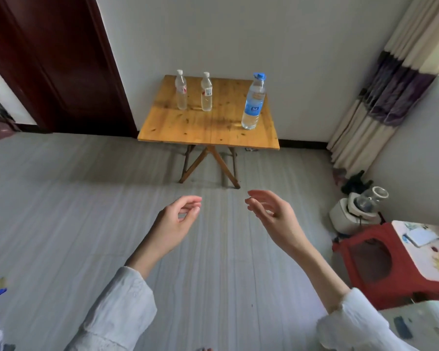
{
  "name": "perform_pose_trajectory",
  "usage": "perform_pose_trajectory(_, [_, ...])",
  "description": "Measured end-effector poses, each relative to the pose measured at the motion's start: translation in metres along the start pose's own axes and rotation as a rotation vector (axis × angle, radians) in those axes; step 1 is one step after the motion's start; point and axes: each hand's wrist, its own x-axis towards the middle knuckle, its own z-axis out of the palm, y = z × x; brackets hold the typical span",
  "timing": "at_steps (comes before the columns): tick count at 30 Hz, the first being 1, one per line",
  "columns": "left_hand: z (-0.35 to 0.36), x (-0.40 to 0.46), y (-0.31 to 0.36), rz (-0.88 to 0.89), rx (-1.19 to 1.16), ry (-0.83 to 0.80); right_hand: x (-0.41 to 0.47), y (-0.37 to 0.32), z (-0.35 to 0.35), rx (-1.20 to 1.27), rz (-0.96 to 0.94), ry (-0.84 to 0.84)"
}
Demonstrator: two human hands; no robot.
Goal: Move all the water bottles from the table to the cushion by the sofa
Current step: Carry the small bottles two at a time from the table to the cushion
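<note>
3 clear upright bottles (pixel 206 91) on table (pixel 188 127)

Three water bottles (pixel 206 91) stand on the table (pixel 208 127); both hands (pixel 178 219) hover empty.

A folding table (pixel 208 127) stands against the far wall, between a door (pixel 48 62) on the left and a curtain (pixel 390 84) on the right. Three bottles stand upright on it: two small bottles (pixel 181 91) (pixel 206 93) side by side toward the back left, and a larger bottle (pixel 253 103) apart at the right. A stool (pixel 380 262) sits near right, a kettle (pixel 357 209) behind it.
</note>
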Motion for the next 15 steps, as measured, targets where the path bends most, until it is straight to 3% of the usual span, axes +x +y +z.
perform_pose_trajectory(7, [0.002, 0.156, -0.009, -0.035, 0.012, -0.015, 0.168, 0.027, -0.013, 0.001, 0.004, -0.006])
perform_pose_trajectory(15, [0.002, 0.353, -0.012, -0.087, -0.003, 0.092, 0.385, 0.047, -0.032, 0.011, -0.034, -0.113])
